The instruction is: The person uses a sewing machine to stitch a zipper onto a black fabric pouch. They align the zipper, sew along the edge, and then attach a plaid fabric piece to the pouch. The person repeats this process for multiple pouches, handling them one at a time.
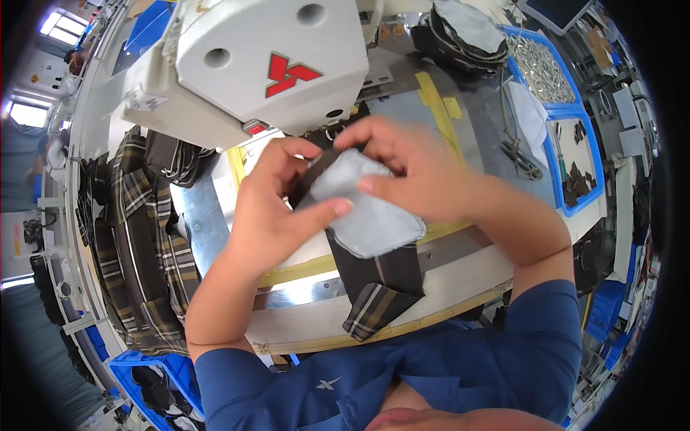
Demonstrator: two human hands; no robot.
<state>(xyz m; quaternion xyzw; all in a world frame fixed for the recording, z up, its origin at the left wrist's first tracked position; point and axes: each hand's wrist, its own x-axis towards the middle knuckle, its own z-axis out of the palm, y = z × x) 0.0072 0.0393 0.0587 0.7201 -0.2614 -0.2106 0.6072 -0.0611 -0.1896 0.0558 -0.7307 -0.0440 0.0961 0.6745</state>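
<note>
Setting: a head-worn camera looks down on a metal sewing-machine table (445,122) with yellow tape strips, under the large white head of an industrial sewing machine (266,65).
Workpiece: a pale grey, rounded fabric pocket piece with raw edges (370,212), lying on a dark brown garment strip with a plaid end (381,287). Both sit at the middle of the table, just in front of the machine's needle area, with the plaid end hanging toward the table's near edge.
Left hand: the left hand (269,208) curls around the left side of the grey piece, thumb pressed on top, pinching the layers together.
Right hand: the right hand (410,169) comes over from the right, fingertips bent down and pinching the upper edge of the grey piece near the machine.
Handling: the fabric looks light, thin and floppy; it likely folds and shifts easily and is not fragile.
Where to hold: probably best gripped at the edges with the layers pinched together, so they stay aligned.
Surroundings: a pile of brown plaid fabric (140,237) lies to the left; blue plastic trays with small metal parts (546,72) sit at the far right, well apart.
</note>
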